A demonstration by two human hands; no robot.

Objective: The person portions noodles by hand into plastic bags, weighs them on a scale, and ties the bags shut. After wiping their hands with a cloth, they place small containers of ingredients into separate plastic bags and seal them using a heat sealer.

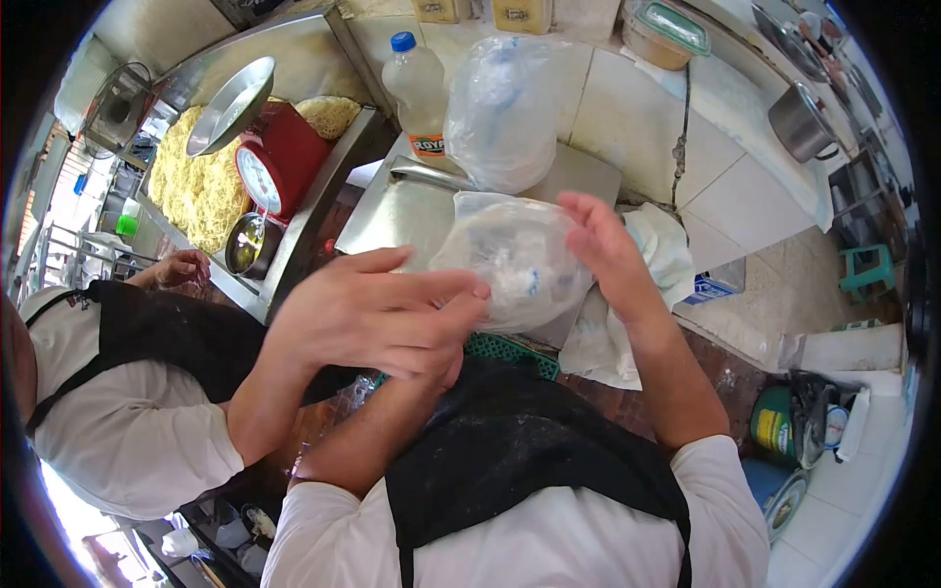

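Observation:
A clear, puffed-up plastic bag [515,269] with blue print and something white in it is in front of me at the middle. My right hand [606,253] is at its right side, fingers apart and slightly curved, apparently touching the plastic without closing on it. My left hand [453,372] is mostly hidden behind a co-worker's hand [377,309], which reaches in from the left with fingers over the bag's left edge. I cannot make out my left fingers.
Behind stand a larger filled plastic bag [502,113], a blue-capped bottle [417,93] and metal tongs [428,174]. Left are a red scale [279,152] and a heap of noodles [196,186]. Cloths [613,333] hang at right; a co-worker [127,412] stands close at left.

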